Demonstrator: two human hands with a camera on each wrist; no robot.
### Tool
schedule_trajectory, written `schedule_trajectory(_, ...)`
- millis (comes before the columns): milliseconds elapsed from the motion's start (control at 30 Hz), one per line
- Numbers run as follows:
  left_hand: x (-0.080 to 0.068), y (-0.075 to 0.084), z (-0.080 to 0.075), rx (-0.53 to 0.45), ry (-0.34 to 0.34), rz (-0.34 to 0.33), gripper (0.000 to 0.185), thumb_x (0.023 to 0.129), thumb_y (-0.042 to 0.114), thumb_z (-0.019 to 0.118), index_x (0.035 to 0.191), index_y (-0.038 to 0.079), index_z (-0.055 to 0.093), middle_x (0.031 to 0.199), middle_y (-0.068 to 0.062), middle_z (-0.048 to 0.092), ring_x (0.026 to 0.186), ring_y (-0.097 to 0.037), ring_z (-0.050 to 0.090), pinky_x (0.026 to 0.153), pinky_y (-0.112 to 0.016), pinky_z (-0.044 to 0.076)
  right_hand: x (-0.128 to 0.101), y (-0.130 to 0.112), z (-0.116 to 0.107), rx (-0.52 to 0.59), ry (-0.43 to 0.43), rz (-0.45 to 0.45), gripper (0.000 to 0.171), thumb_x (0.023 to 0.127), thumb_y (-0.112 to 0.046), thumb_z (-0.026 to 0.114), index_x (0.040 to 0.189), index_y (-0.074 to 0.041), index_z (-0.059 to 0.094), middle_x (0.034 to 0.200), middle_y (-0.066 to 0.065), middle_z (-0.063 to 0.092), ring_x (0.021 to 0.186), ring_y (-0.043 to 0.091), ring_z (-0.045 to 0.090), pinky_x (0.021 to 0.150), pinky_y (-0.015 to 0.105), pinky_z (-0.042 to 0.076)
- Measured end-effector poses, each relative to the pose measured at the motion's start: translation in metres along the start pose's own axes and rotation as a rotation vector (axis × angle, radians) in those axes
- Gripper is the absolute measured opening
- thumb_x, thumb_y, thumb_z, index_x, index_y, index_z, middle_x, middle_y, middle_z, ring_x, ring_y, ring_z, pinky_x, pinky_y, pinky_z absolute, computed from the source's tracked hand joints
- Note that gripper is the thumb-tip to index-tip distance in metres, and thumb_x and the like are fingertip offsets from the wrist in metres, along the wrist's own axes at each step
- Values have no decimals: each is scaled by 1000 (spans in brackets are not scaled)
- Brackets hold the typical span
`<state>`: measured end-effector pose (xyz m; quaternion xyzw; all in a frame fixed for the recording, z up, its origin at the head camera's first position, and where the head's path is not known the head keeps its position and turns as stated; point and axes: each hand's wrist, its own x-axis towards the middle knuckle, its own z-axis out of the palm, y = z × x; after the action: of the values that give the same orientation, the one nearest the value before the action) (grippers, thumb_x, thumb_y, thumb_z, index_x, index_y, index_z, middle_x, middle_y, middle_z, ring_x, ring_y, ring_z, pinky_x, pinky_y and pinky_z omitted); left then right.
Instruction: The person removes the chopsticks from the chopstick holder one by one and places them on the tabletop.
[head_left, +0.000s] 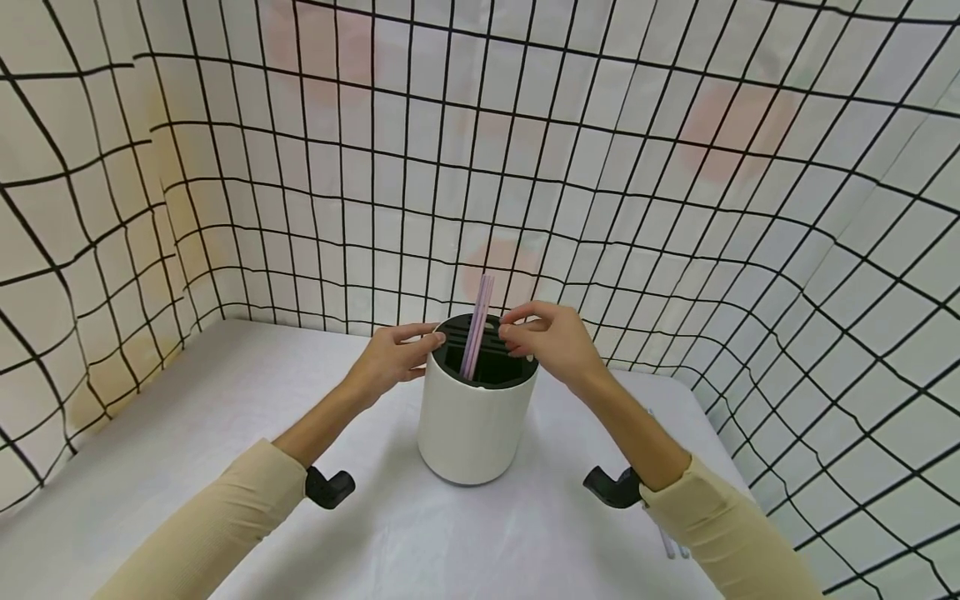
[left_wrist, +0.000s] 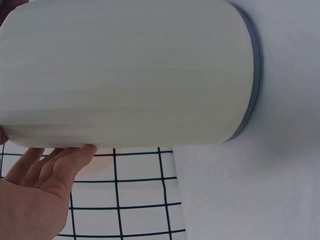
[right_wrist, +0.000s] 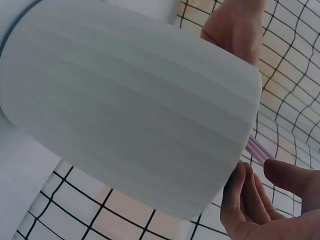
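Nearest me, cream fabric sleeves (head_left: 217, 504) reach over a white-covered counter (head_left: 450, 554), each wrist wearing a black curved mount (head_left: 330, 488). Beside the right forearm, slender pale rods (head_left: 667, 543) lie on the counter. In the middle stands a smooth white cylindrical holder (head_left: 468, 433), long axis vertical, mouth upward. The left hand (head_left: 390, 358) rests its fingers against the wall, thumb at the rim, its grip apart. The right hand (head_left: 551, 337) has bent fingers at the black slotted insert (head_left: 495, 387); I can't tell whether that grip is clamped. Slim lilac-pink sticks (head_left: 477, 329) stand in the insert, nearly upright, tops leaning slightly right, lower ends hidden. Beyond rises a black wire grid (head_left: 451, 30).
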<state>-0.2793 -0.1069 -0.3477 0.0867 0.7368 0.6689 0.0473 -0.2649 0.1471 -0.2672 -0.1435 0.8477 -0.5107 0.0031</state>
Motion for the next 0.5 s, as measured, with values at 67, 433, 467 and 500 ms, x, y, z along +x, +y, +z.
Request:
schedule_trajectory(67, 0, 0, 0, 5, -1, 1, 58, 97, 36, 69, 146, 8, 55, 137, -13, 65, 125, -29, 64, 102, -43, 56, 2, 0, 6, 4, -9, 2, 23, 96, -17, 72, 115, -4, 71, 112, 16, 75, 91, 27, 74, 89, 37, 63)
schedule_trajectory(433, -1, 1, -1, 9, -14, 11, 58, 98, 37, 68, 145, 7, 55, 135, -15, 66, 126, -30, 63, 103, -44, 55, 8, 4, 27, -104, -17, -8, 21, 94, -20, 75, 111, -8, 72, 104, 10, 78, 78, 20, 71, 83, 37, 63)
schedule_trajectory(467, 0, 1, -1, 9, -14, 12, 58, 98, 37, 68, 146, 7, 55, 135, -15, 66, 126, -30, 63, 103, -44, 55, 9, 4, 28, -108, -12, -11, 21, 94, -19, 75, 111, -7, 72, 104, 9, 78, 77, 20, 71, 81, 36, 63)
schedule_trajectory(500, 0, 0, -1, 9, -14, 13, 58, 98, 37, 68, 146, 7, 55, 136, -15, 66, 126, -30, 63, 103, -44, 55, 9, 4, 29, -113, -7, -16, 21, 93, -19, 76, 110, -7, 72, 104, 9, 78, 78, 21, 71, 79, 35, 63)
